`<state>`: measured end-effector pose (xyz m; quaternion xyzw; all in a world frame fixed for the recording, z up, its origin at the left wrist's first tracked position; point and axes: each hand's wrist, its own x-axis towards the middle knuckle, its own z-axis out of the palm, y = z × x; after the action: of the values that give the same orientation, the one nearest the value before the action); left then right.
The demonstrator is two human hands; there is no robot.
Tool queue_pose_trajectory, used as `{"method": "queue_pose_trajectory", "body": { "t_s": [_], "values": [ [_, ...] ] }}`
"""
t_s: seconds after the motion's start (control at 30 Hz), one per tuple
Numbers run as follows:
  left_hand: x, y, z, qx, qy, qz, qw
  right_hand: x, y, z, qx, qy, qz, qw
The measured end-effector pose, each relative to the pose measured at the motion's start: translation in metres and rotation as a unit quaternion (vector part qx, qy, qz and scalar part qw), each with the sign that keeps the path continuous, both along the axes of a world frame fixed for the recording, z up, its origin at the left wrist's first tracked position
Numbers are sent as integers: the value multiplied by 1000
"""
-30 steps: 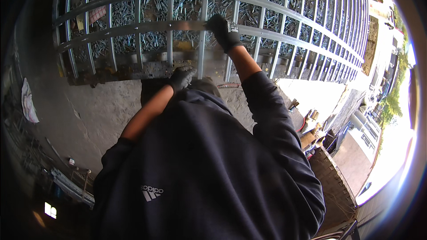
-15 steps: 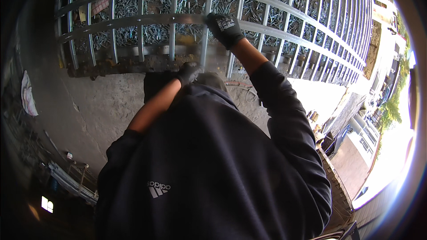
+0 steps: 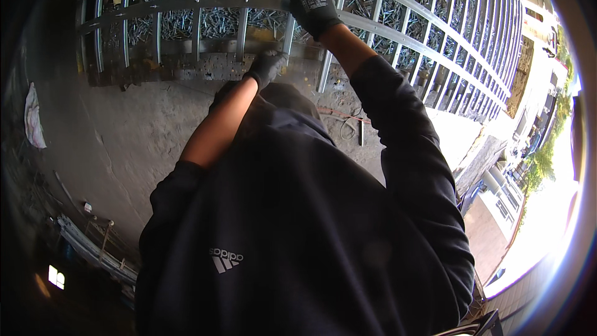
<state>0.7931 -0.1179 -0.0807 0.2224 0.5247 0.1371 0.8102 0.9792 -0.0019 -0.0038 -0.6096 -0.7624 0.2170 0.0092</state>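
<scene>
My right hand [image 3: 313,14], in a dark glove, is closed at a crossing of a metal grid, where a long flat rail [image 3: 217,1] meets a slim metal bar [image 3: 290,32]. Its palm covers part of that joint, and the fingertips curl over the rail's near side. My left hand [image 3: 267,68], also gloved, is closed at the near end of the same bar, which its fingers partly hide. Under the grid lies a dense spread of small shiny metal pieces [image 3: 217,22], seemingly nails or screws.
The grid's many parallel bars [image 3: 438,43] stretch away to the right. A worn work surface edge [image 3: 168,73] runs beneath their near ends. Concrete floor [image 3: 143,130] lies below, with a thin cable [image 3: 348,127] on it. A pale cloth [image 3: 34,118] sits at far left.
The whole view has shifted, so the grid sits higher in the picture. My left hand has moved slightly away from me with the bar's near end. My right hand stays at the same crossing.
</scene>
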Motion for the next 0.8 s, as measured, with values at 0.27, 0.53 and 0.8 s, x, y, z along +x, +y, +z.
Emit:
{"method": "queue_pose_trajectory", "body": {
  "t_s": [0.27,0.53,0.8],
  "values": [
    [18,-30,-9,41,117,110,986,2,-10,-17,-175,36,-244,953],
    [15,-61,-18,108,195,62,973,5,-10,23,-304,134,-327,885],
    [31,-90,16,-49,91,269,958,30,4,-45,-88,41,-80,992]
  ]
}}
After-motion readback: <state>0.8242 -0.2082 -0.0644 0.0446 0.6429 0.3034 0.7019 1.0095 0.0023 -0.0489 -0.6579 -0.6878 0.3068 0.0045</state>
